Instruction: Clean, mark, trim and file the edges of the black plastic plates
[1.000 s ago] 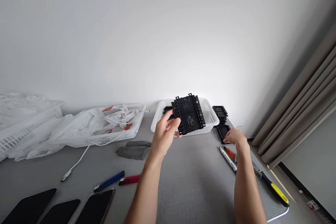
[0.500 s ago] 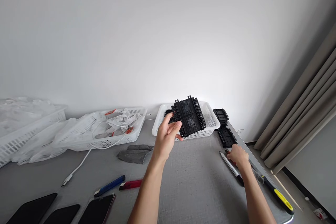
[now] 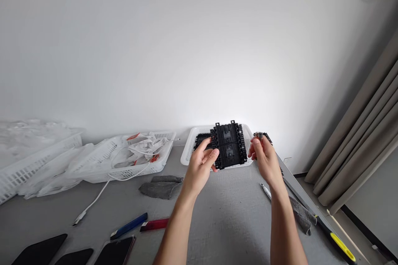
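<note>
My left hand [image 3: 202, 165] grips a black plastic tray-like part [image 3: 230, 145] by its left edge, thumb in front. The part has toothed sides and two small tabs on top, and it is held up before a white basket [image 3: 186, 155]. To its right, my right hand [image 3: 265, 155] is raised with thumb and fingers pinched on a small dark piece [image 3: 258, 134], too small to name. That piece is apart from the black part. More black toothed parts [image 3: 202, 140] lie in the basket; others [image 3: 268, 136] are partly hidden behind my right hand.
A white marker [image 3: 266, 191], a grey cloth [image 3: 303, 215] and a yellow-black handle [image 3: 340, 245] lie at the right edge. Another grey cloth [image 3: 161, 187], blue [image 3: 129, 225] and red [image 3: 154, 224] cutters, phones [image 3: 115, 251] and a basket with cables [image 3: 124, 176] are on the left.
My right hand has risen from the table beside the marker towards the black part, carrying the small dark piece. My left hand has turned the part more upright.
</note>
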Demonstrator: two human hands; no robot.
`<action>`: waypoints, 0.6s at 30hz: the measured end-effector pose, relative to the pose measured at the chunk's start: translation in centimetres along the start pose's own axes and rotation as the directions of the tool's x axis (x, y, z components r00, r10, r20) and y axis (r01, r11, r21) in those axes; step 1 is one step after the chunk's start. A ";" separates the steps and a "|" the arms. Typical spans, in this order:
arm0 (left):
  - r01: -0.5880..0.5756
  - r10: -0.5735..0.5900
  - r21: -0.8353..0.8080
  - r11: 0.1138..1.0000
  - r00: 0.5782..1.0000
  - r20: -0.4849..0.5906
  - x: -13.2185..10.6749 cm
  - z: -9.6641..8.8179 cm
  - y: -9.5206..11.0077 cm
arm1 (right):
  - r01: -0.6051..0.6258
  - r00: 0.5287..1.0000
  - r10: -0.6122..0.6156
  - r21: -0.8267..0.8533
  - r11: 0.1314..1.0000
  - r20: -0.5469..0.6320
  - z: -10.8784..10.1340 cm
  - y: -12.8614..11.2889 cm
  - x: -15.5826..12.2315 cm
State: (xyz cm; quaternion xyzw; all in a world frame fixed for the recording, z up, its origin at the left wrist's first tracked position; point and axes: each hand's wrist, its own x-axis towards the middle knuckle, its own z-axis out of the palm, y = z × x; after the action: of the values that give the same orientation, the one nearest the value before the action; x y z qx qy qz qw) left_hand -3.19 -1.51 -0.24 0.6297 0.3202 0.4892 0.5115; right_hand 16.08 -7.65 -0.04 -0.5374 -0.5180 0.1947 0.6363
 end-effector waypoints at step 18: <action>-0.003 0.003 0.063 0.998 1.000 0.004 -0.3 0.5 0.4 | -0.084 0.985 0.140 0.434 0.897 -0.099 3.9 2.0 0.8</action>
State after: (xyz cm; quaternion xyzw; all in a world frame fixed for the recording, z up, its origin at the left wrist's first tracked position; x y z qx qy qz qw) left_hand -2.85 -2.07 0.07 0.6469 0.3335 0.4785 0.4912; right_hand 13.59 -4.40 -1.85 -0.4247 -0.3889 0.3051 0.7585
